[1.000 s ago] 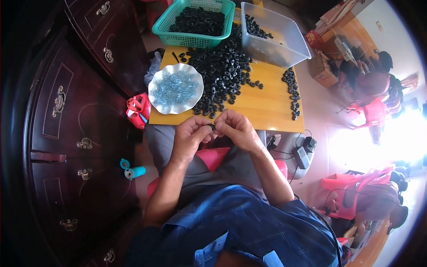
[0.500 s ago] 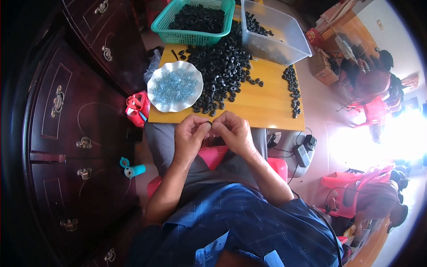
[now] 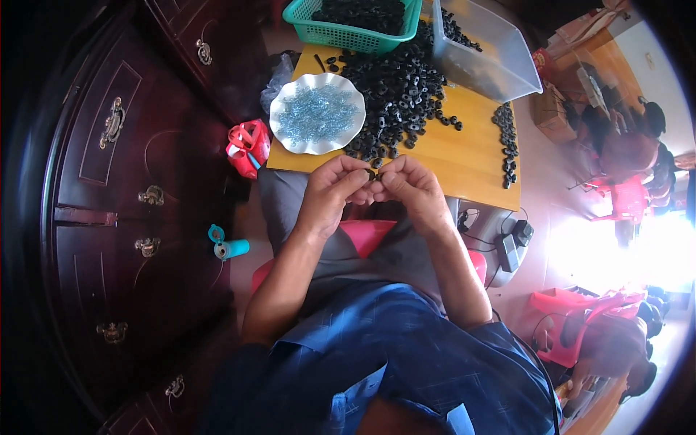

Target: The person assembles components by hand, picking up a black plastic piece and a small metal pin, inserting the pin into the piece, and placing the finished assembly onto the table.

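Note:
Just off the table's near edge, my left hand (image 3: 333,194) pinches a small black part (image 3: 373,175) between thumb and forefinger. My right hand (image 3: 417,192) meets it from the other side, its fingers closed on the same part. The fingertips hide most of the part. Beyond my hands lies a heap of small black oval parts with holes (image 3: 395,90). To its left, small pale blue clear pieces (image 3: 319,114) fill a white scalloped plate (image 3: 319,148), too small to tell in kind.
A green basket (image 3: 348,39) of black parts and a clear plastic bin (image 3: 500,76) stand at the back of the wooden table (image 3: 467,163). More black parts (image 3: 507,145) line its right edge. Dark cabinets (image 3: 87,181) rise at left. Other people (image 3: 609,333) sit at right.
The whole view has shifted, so the table now appears higher and farther right. Both hands still hold the small black part between their fingertips.

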Demonstrator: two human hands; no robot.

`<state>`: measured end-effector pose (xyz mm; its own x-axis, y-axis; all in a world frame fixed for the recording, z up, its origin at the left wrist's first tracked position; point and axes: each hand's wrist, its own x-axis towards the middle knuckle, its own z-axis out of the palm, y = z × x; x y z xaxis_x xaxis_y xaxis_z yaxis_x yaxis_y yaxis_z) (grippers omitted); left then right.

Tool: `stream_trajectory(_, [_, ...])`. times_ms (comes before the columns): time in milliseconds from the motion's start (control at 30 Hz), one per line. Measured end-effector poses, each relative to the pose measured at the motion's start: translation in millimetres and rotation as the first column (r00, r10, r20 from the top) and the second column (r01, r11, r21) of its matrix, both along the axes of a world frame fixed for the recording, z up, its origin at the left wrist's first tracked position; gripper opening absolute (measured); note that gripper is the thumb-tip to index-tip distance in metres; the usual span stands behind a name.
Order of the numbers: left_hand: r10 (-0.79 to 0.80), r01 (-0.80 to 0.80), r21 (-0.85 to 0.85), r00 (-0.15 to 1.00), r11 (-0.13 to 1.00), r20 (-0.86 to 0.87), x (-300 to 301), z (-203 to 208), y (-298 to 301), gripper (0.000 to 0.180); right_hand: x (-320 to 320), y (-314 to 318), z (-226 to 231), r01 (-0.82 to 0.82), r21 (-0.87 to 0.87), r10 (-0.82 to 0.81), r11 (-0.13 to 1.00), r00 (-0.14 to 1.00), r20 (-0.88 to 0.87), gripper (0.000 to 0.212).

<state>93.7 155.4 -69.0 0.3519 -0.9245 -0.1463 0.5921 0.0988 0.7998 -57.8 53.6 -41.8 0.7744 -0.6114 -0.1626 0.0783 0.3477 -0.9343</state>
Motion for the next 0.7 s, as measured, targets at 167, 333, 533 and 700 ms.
stream_trajectory(167, [-0.022, 0.021, -0.022, 1.000, 1.000, -0.021, -1.5, -0.4, 0.5, 0.013, -0.4, -0.9, 2.1, -0.024, -0.031, 0.023, 0.999, 0.999, -0.022, 0.012])
stream_trajectory(333, [-0.001, 0.002, -0.041, 1.000, 0.999, 0.006, -3.8, -1.9, -0.9, 0.012, 1.3, 0.6, 3.3, -0.012, -0.099, 0.007, 0.995, 0.999, -0.049, 0.011])
stream_trajectory(533, [0.084, -0.078, -0.039, 0.976, 0.996, 0.199, -11.8, 0.9, -1.9, 0.007, 3.9, 6.6, -1.1, 0.041, -0.281, -0.080, 0.959, 0.988, -0.131, 0.009])
stream_trajectory(700, [0.131, -0.140, 0.002, 0.925, 0.990, 0.356, -15.5, 8.4, -1.3, 0.005, 4.9, 4.8, -0.1, -0.005, -0.469, -0.109, 0.883, 0.971, -0.215, 0.007])
